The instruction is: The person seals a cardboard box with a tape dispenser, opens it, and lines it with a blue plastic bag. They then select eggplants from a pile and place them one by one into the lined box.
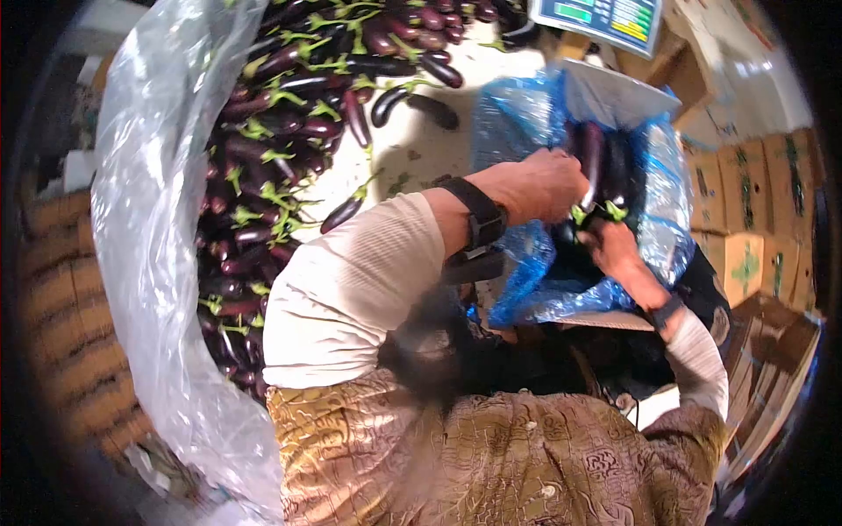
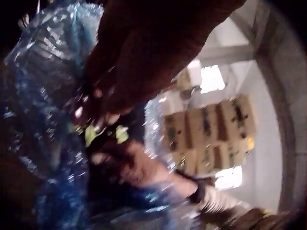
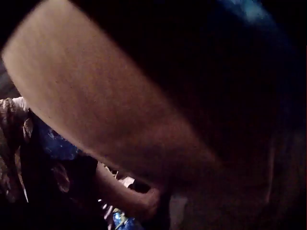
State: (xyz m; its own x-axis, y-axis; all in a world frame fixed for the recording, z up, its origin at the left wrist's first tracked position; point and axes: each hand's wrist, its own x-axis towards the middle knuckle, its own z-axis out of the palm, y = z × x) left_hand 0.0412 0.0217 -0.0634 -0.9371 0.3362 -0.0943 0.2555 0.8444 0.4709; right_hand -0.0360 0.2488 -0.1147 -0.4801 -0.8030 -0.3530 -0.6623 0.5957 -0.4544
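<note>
In the head view, a carton [image 1: 605, 86] lined with blue plastic [image 1: 664, 184] contains dark eggplants [image 1: 593, 162] lying side by side, green stem ends towards the person. My left hand [image 1: 548, 186] is curled at the left eggplant's side; its fingertips are partly hidden. By the stem ends is my right hand [image 1: 617, 252], fingers loosely bent and touching there. The left wrist view shows my left hand [image 2: 148, 57] above the eggplants and my right hand [image 2: 136, 165] below the green stems [image 2: 122, 134]. My right hand's fingers are hidden in the dark right wrist view.
Many eggplants [image 1: 272, 149] are heaped on the white surface [image 1: 421, 158] at left, beside a clear plastic sheet [image 1: 140, 219]. A scale [image 1: 596, 19] stands beyond the carton. Stacked cartons [image 1: 745, 188] and a wooden crate [image 1: 772, 368] are at right.
</note>
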